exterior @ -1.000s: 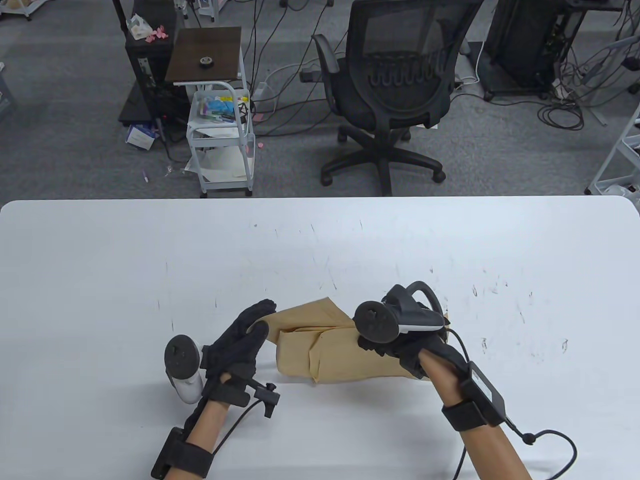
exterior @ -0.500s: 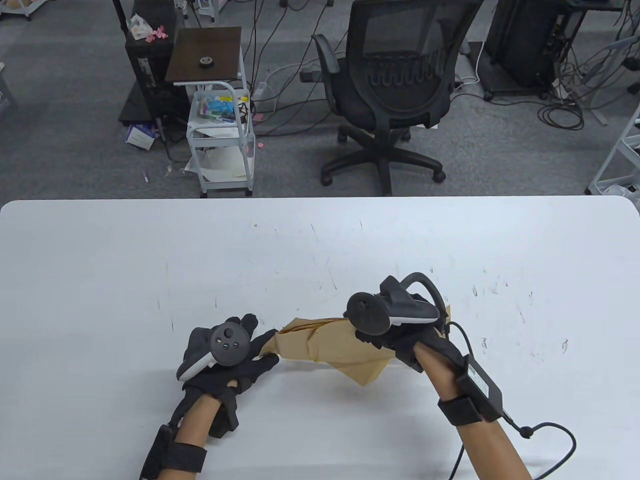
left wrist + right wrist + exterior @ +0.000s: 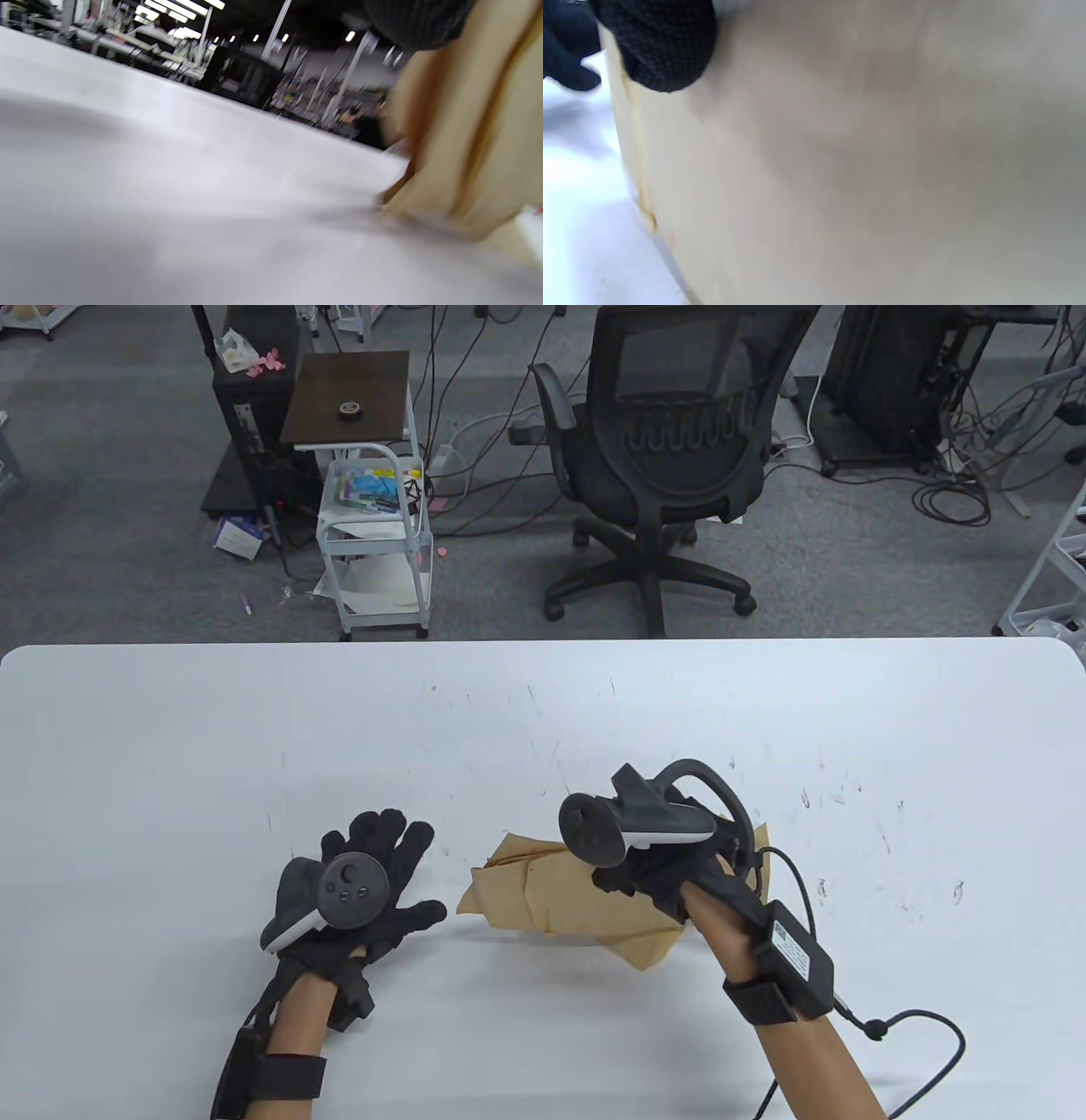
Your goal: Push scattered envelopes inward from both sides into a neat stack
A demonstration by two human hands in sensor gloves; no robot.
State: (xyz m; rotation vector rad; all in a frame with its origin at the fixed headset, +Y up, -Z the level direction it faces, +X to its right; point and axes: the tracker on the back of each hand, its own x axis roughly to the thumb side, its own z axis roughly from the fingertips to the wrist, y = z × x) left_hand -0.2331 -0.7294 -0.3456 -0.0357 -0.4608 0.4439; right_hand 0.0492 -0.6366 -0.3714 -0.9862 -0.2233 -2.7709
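Observation:
Several brown envelopes (image 3: 543, 895) lie bunched in a loose, skewed bundle at the front middle of the white table (image 3: 543, 712). My right hand (image 3: 632, 886) grips the bundle's right part and holds it tilted, one corner hanging low at the front. In the right wrist view the envelopes (image 3: 865, 169) fill the frame, with a gloved fingertip (image 3: 657, 46) over their edge. My left hand (image 3: 394, 865) rests palm down with fingers spread, a short gap left of the bundle, holding nothing. The left wrist view shows the envelopes (image 3: 471, 127), blurred, at the right.
A cable (image 3: 916, 1027) runs from my right wrist across the table's front right. Beyond the far edge stand an office chair (image 3: 670, 458) and a small white cart (image 3: 373, 534) on the floor.
My left hand has turned palm down and drawn away to the left, off the envelopes. My right hand has raised and tilted the bundle and shifted it slightly left.

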